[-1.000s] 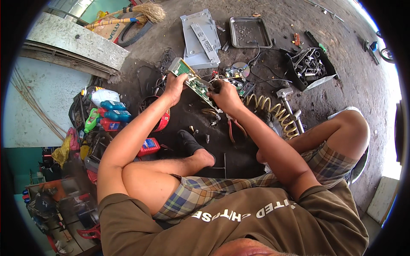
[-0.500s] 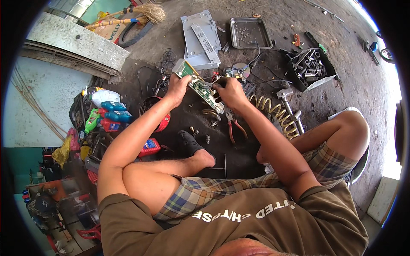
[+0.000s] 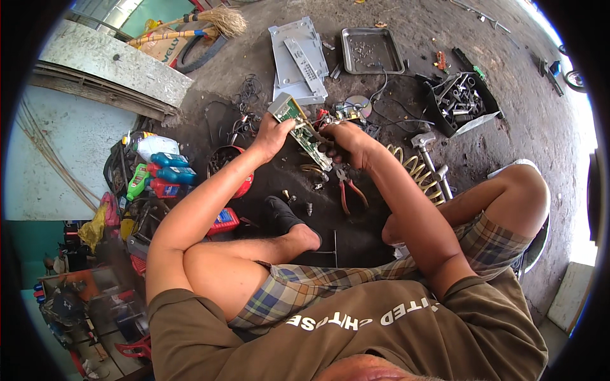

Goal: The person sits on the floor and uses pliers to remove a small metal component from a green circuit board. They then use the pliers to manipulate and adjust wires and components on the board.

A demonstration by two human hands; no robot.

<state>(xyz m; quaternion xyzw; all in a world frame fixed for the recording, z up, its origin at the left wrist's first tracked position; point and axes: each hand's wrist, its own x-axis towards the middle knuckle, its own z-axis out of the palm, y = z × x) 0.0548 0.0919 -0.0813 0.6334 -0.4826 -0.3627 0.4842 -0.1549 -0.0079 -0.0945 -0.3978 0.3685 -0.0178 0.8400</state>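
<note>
My left hand (image 3: 273, 136) grips the upper end of a long green circuit board (image 3: 307, 141), its thumb across the face. A pale metal end piece (image 3: 283, 105) sticks out beyond that hand. The board is held tilted above the floor. At its right edge, my right hand (image 3: 348, 141) is closed, with blackened fingertips against the lower half; a thin grey piece shows by its fingers, too small to name. Just below lie red-handled pliers (image 3: 349, 190). Several small metal fittings (image 3: 309, 208) and a T-shaped rod (image 3: 335, 247) rest on the floor between my legs.
Beyond my hands lie a grey metal casing (image 3: 298, 60), a metal tray (image 3: 372, 51) of small screws and loose cables. A black box (image 3: 462, 101) of wrenches, a hammer (image 3: 426, 143) and a coil spring (image 3: 413, 171) are at right. Bottles (image 3: 171, 166) stand at left.
The board has moved slightly right and nearer to me with my left hand. My right hand has turned and slid lower along the board's edge.
</note>
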